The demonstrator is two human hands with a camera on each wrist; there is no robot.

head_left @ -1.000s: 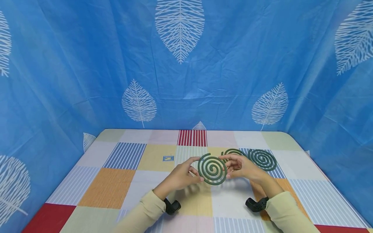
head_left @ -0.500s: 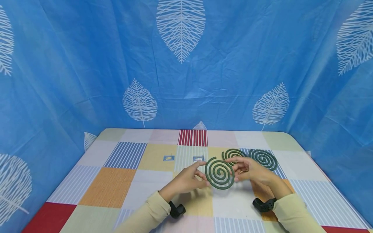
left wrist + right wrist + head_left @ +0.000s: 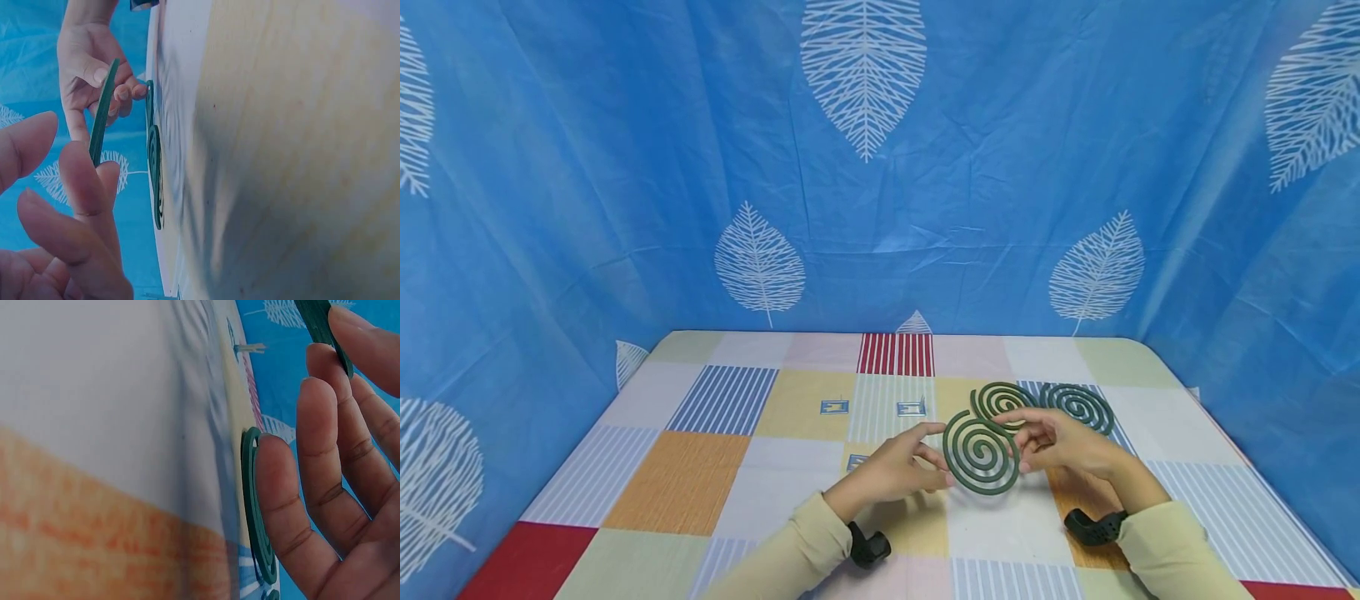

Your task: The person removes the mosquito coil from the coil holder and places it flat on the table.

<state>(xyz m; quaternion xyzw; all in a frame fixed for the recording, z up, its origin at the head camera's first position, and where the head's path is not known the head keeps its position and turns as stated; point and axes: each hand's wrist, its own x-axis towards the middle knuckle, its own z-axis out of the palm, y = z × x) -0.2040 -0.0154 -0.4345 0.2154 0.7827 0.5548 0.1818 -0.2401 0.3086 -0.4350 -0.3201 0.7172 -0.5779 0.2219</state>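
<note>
Between my two hands a dark green mosquito coil (image 3: 981, 454) is held up above the table, its flat face tilted toward the head camera. My left hand (image 3: 895, 471) pinches its left edge with thumb and fingers. On the opposite edge, the thumb and fingers of my right hand (image 3: 1071, 446) grip it. Both wrist views show the coil (image 3: 104, 112) edge-on, clear of the cloth. Beyond it two more green coils lie flat: one coil (image 3: 1000, 386) partly covered by the right fingers and the held coil, another coil (image 3: 1078, 406) to its right.
A patchwork tablecloth (image 3: 670, 483) of coloured squares and stripes covers the table. Blue curtains (image 3: 970, 167) with white leaf prints enclose the back and both sides. A black wrist device (image 3: 870, 547) sits under each forearm.
Both hands have carried the held coil to the right and a little nearer to me. It now overlaps the left lying coil slightly in the head view. The lying coils have stayed put.
</note>
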